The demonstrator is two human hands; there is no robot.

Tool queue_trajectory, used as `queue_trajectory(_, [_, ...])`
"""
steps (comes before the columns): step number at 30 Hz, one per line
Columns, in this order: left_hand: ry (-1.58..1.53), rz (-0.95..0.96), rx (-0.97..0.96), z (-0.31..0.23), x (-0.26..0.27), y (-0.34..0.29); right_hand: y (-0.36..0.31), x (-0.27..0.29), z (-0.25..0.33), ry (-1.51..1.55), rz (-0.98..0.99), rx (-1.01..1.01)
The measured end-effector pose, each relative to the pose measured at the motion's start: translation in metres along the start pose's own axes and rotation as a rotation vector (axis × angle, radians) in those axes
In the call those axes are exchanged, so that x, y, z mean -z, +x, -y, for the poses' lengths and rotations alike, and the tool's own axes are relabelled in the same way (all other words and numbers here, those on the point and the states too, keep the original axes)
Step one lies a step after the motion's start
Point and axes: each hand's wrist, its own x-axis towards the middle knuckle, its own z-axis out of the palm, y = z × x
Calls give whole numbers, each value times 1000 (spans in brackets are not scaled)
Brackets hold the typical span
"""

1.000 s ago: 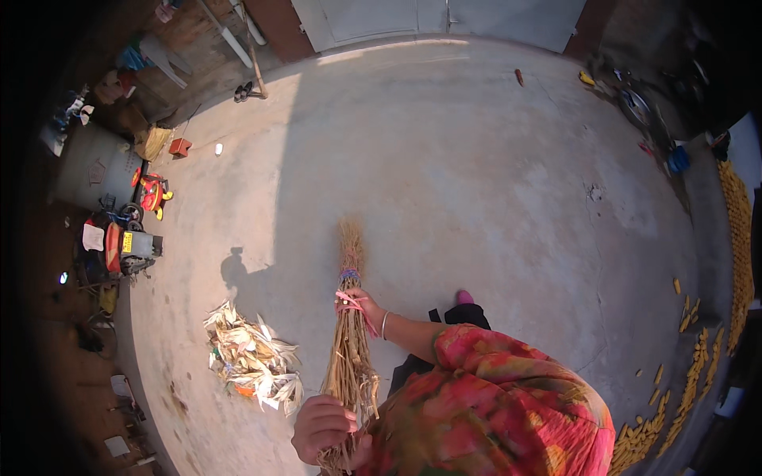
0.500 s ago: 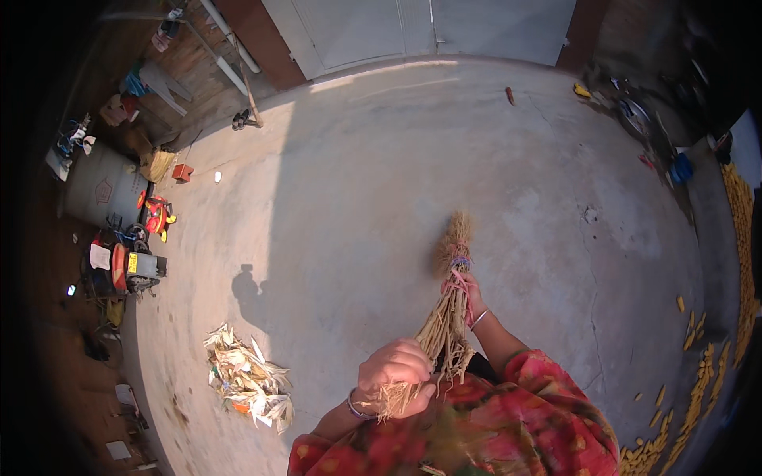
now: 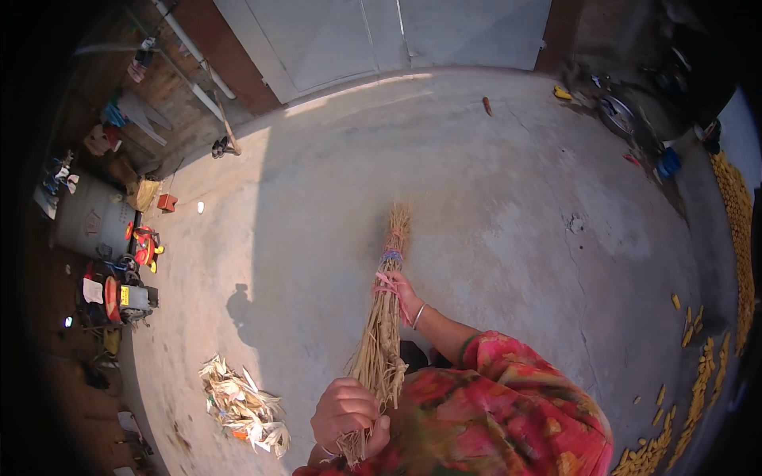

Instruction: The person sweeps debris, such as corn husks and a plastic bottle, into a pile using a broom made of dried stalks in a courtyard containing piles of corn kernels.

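The bundle of dry stalks (image 3: 376, 337) is before you near the centre of view, its bushy tip toward 12 o'clock over the concrete floor (image 3: 333, 182); whether it touches there, you cannot tell. Your right hand (image 3: 406, 299) grasps it at the pink tie (image 3: 386, 282), just below a bluish band (image 3: 392, 255). Your left hand (image 3: 346, 414) is clenched round the lower end, toward 6 o'clock. From the bundle, corn husks (image 3: 242, 408) lie at 8 o'clock, yellow cobs (image 3: 651, 446) at 4, and a grey gate (image 3: 333, 40) stands at 12.
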Motion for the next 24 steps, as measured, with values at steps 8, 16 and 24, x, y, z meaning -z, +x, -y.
queue_trajectory(8, [179,-32,44,111,25,76,158,-47,11,8,141,-210])
queue_trajectory(16, [-298,-32,-80,230,33,218,163,24,192,231,0,-20])
queue_trajectory(24, [-549,-163,-6,320,35,295,190,-5,315,168,-113,275])
